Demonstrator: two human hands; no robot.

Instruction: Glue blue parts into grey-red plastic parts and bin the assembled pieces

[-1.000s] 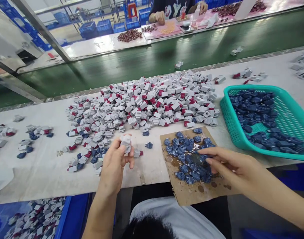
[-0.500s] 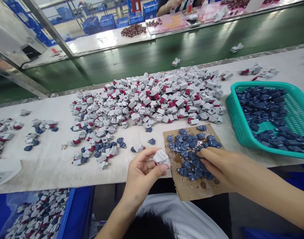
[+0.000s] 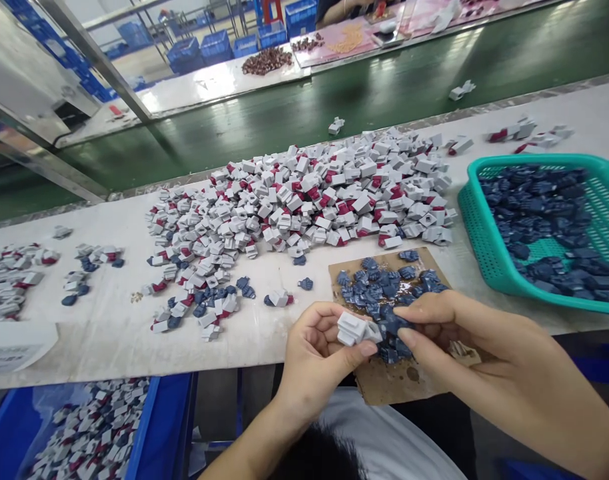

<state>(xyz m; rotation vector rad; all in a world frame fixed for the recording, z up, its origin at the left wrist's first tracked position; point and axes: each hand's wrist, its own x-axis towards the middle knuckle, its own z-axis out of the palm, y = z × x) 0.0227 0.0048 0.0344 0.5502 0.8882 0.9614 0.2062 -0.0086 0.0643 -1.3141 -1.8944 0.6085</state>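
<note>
My left hand (image 3: 319, 353) pinches a light grey plastic part (image 3: 352, 329) between thumb and fingers, over the near left side of a cardboard sheet. Close to its right end, my right hand (image 3: 459, 340) grips a dark blue plastic piece (image 3: 392, 321) with thumb and forefinger. Whether the two parts touch is hard to tell. Beneath the hands, the brown cardboard (image 3: 382, 388) carries several more dark blue pieces (image 3: 374, 283) and looks wet and shiny. Beyond them spreads a big heap of grey and dark red parts (image 3: 304, 193).
A green basket (image 3: 489, 267) of dark blue pieces stands on the right. At lower left, a blue bin (image 3: 144, 427) holds assembled-looking parts. A green conveyor belt (image 3: 244, 113) runs behind the table, bearing a few grey parts. Across it, a person's arm (image 3: 334, 12) shows.
My right hand has lifted a dark blue piece from the cardboard and turned toward my left hand. My left hand has moved right with the grey part, which is now turned.
</note>
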